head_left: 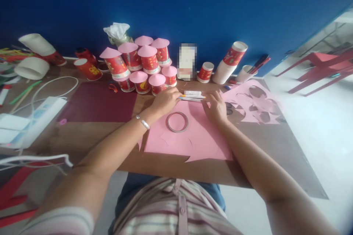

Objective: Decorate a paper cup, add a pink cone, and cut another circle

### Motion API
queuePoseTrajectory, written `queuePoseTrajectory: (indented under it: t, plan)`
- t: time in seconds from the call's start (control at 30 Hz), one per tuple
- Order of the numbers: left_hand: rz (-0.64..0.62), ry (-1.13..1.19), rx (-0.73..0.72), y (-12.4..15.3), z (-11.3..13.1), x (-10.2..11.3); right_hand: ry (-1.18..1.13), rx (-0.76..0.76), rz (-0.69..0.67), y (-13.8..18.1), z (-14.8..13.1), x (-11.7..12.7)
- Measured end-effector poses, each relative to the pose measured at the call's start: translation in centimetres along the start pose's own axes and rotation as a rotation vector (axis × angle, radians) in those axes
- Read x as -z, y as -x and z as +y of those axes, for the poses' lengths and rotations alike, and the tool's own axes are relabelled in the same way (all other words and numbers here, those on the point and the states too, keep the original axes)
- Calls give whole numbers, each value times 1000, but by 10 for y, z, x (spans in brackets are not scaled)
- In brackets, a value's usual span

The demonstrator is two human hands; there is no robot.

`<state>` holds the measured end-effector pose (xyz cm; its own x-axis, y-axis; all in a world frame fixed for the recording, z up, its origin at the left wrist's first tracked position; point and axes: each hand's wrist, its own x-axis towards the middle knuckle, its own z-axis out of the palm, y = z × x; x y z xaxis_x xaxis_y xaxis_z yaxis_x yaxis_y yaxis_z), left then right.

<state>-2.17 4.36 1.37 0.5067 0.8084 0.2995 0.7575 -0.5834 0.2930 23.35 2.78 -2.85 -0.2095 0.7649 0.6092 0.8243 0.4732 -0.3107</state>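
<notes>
Blue wall behind, brown surface below: slim pens are flanked by left hand and right hand, long axis running hand to hand, neither clearly nearer; whether fingers are closed on them cannot be told. Bodyward, a tape roll is carried flat on pink paper.

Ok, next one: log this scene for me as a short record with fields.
Left hand: at the left end of a few slim pens; grip unclear
Right hand: near the pens' right end; contact unclear
Under the work: pink sheet with a jagged near edge
On the sheet: ring, lying flat
Behind left hand: stacked red cups with pink cone tops
Beyond right hand: pink paper with round cutouts; white cup holding pens
Left of the sheet: dark red sheet
</notes>
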Motion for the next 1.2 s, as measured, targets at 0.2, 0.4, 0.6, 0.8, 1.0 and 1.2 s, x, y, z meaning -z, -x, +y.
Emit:
queuePoseTrajectory:
  t: [0.2, 0.4, 0.6, 0.8, 1.0, 1.2]
  plan:
    - [-130, 127, -37, 46, 26, 24, -39, 12, -30, 2, -9, -3]
    - [-250, 106, -73, 65, 33, 20, -64, 29, -74, 4, -14, -1]
    - [-28, 66, 49, 97, 15, 55, -53, 23, -106, 7, -14, 1]
    - [14, -222, 417, 135, -35, 81, -82, 53, -135, 6, -16, 0]
    - [-102, -228, 543, 148, -67, 74, -95, 46, -140, 7, -20, 0]
    - [71, -228, 405, 144, -44, 72, -29, 111, -174, -2, -16, 24]
